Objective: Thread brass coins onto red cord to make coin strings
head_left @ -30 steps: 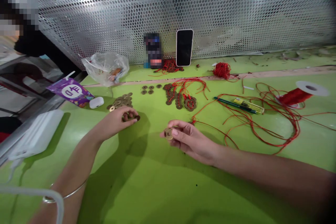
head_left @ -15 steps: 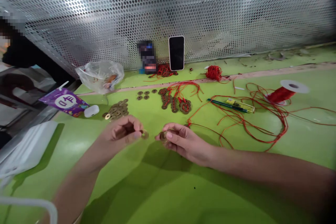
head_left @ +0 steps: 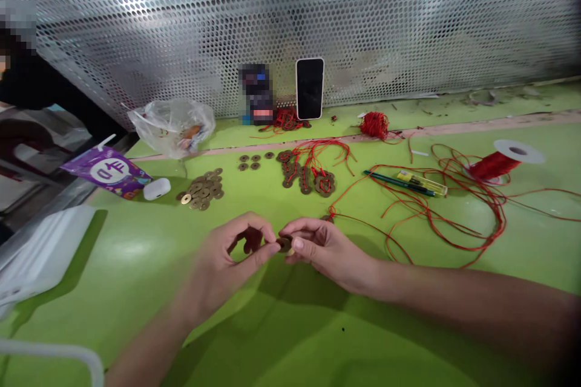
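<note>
One change, head view: the left hand (head_left: 229, 254) has moved in to the right hand (head_left: 333, 256). I see both sets of fingertips closed on coins (head_left: 285, 245) above the green table (head_left: 136, 248), apparently bringing them into one stack.

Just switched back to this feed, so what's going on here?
A person's left hand and right hand meet over the green table, with holed coins held between them. A loose pile of coins lies beyond the left hand. Coins tied with red cord lie to its right, and a spool sits at the far right.
</note>
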`<control>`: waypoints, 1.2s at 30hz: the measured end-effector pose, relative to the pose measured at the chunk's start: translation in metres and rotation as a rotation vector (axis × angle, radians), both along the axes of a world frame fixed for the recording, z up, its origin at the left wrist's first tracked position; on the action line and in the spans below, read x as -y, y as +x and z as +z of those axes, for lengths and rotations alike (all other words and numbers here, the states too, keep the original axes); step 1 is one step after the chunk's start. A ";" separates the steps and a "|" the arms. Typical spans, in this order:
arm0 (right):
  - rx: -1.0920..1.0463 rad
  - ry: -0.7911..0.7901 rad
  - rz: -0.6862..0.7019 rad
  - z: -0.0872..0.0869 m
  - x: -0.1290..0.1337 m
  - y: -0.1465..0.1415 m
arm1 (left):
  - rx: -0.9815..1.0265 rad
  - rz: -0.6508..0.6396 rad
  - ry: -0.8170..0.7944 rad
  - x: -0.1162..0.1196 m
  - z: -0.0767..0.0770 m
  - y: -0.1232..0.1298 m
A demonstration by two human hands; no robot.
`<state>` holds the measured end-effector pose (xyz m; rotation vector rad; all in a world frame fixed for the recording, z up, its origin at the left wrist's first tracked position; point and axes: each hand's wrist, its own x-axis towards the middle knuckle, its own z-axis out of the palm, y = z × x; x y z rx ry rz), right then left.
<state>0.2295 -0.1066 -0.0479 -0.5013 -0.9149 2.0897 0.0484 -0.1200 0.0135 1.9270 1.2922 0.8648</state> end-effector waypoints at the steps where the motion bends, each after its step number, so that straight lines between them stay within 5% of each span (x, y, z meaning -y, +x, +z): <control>1: -0.003 -0.003 0.003 0.000 0.000 0.000 | -0.017 -0.003 0.022 0.000 0.000 0.001; 16: -0.036 -0.078 0.001 0.007 0.000 0.001 | -0.279 -0.083 0.528 0.003 -0.011 0.010; 29: -0.029 -0.045 -0.045 0.005 -0.003 -0.007 | -0.263 -0.084 0.552 -0.002 -0.008 0.012; 36: 0.063 -0.005 -0.102 0.011 0.000 -0.007 | -0.339 0.254 0.490 -0.024 -0.020 -0.002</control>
